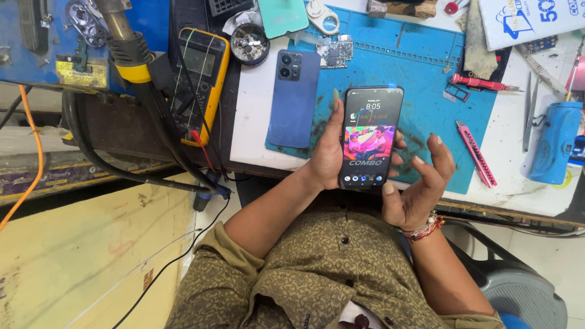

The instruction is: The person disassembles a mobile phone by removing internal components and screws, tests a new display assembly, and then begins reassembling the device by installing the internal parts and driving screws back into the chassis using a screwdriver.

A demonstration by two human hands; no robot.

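While the left hand (326,155) clamps one lit smartphone (370,137) upright over the near edge of the blue work mat (426,97), fingers wrapped round its sides, the right hand (420,189) hangs just beside its lower right corner, fingers spread and curled, holding nothing. Two phones in all: the held one, screen on, plus one dark blue phone (295,97) lying face down on the mat's left edge, just beside the held one. One bare circuit board (336,51) above it. One yellow multimeter (200,76) left of the mat, one round tin (250,44) of small parts. Two red-pink tools: one screwdriver (481,83), one utility knife (476,152). One blue cylindrical device (556,141) at right, cut off partly by the frame. Tweezers (531,109) near it, count hard to tell. Top-edge items cropped, unclear
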